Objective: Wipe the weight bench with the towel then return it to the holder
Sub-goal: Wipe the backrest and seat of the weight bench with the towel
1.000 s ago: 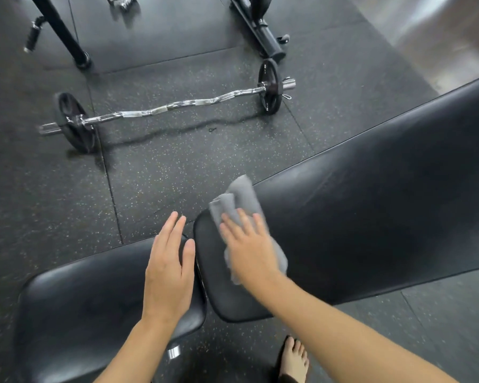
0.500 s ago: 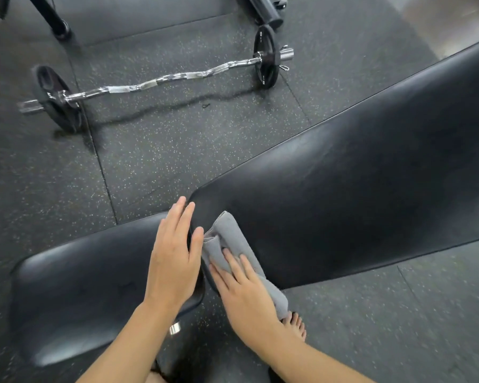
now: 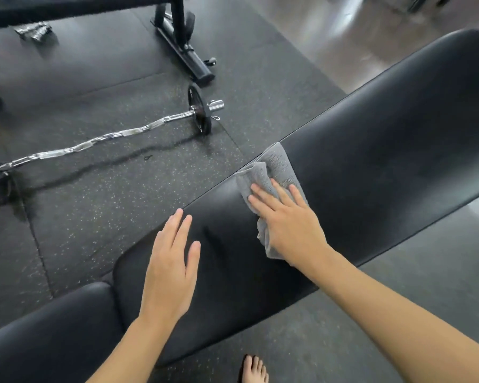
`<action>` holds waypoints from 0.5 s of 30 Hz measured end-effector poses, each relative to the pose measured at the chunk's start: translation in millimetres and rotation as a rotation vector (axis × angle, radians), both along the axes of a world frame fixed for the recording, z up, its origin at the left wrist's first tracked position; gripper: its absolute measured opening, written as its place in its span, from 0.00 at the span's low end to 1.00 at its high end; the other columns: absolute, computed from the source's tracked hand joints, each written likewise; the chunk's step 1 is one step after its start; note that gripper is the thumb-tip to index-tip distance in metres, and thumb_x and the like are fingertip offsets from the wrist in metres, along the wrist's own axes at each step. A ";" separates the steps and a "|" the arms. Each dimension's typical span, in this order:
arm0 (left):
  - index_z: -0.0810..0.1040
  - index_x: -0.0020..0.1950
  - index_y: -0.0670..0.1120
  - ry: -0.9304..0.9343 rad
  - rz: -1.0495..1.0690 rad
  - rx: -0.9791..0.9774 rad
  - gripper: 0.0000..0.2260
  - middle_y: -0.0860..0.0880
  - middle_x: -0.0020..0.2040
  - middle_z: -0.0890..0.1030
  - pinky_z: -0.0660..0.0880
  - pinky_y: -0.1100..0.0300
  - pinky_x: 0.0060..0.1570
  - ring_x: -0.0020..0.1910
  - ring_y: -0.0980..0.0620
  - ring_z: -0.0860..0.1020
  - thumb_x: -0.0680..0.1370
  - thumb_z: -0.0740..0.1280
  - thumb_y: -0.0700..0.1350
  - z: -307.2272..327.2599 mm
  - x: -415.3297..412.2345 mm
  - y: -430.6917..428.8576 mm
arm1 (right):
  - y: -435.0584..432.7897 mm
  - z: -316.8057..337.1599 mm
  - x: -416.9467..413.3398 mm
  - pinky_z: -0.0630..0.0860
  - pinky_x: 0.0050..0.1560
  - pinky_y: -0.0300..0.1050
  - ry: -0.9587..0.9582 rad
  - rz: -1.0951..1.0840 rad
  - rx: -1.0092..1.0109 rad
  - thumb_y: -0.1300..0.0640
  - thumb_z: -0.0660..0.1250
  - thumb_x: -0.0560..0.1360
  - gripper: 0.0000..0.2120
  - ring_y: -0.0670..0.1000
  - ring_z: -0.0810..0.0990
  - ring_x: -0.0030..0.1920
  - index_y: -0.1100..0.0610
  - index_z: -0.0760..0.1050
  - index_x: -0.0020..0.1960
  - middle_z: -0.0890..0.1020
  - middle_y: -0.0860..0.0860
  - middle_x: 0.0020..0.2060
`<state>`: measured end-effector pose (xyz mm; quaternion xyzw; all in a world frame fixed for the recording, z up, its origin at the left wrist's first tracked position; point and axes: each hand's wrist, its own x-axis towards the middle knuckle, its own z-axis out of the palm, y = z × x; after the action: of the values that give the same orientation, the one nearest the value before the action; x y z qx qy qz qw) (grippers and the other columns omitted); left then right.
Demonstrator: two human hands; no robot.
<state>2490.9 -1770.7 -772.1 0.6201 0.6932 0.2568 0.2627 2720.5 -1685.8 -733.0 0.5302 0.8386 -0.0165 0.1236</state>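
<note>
The black padded weight bench has a long back pad (image 3: 385,150) running from lower left to upper right and a seat pad (image 3: 53,333) at the lower left. A folded grey towel (image 3: 274,167) lies on the back pad near its far edge. My right hand (image 3: 288,219) presses flat on the towel, fingers spread over it. My left hand (image 3: 172,266) rests flat on the lower end of the back pad, fingers apart, holding nothing. No towel holder is in view.
A chrome curl bar (image 3: 100,145) with black plates lies on the speckled rubber floor left of the bench. A black rack base (image 3: 186,56) stands beyond it. A bare foot (image 3: 253,369) is on the floor below the bench.
My right hand has slid the towel up the back pad from its lower end toward the middle. My left hand has moved from the seat pad onto the back pad's lower end.
</note>
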 end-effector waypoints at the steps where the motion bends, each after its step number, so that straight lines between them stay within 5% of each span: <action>1: 0.65 0.80 0.48 -0.006 -0.012 0.015 0.23 0.56 0.82 0.60 0.60 0.53 0.78 0.80 0.57 0.58 0.84 0.59 0.48 6.3 11.9 8.5 | 12.7 8.1 12.4 0.41 0.79 0.55 0.003 -0.007 -0.003 0.52 0.52 0.81 0.29 0.53 0.48 0.82 0.46 0.53 0.81 0.51 0.43 0.82; 6: 0.64 0.80 0.50 -0.034 -0.071 0.076 0.24 0.59 0.82 0.59 0.60 0.53 0.78 0.80 0.58 0.58 0.83 0.56 0.52 37.7 74.2 50.1 | 69.0 49.0 75.6 0.42 0.79 0.53 0.016 -0.015 0.037 0.49 0.62 0.78 0.32 0.52 0.50 0.82 0.43 0.56 0.80 0.53 0.41 0.81; 15: 0.65 0.80 0.47 -0.072 -0.181 0.155 0.23 0.54 0.82 0.60 0.62 0.46 0.78 0.81 0.54 0.59 0.84 0.60 0.47 92.7 192.7 136.2 | 189.9 163.9 259.8 0.55 0.75 0.57 0.062 -0.182 0.197 0.59 0.56 0.84 0.22 0.51 0.60 0.79 0.47 0.67 0.76 0.63 0.44 0.79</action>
<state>2683.6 -1634.5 -679.4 0.6891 0.6026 0.3067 0.2607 2980.4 -1495.9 -569.1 0.6131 0.7879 0.0383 0.0429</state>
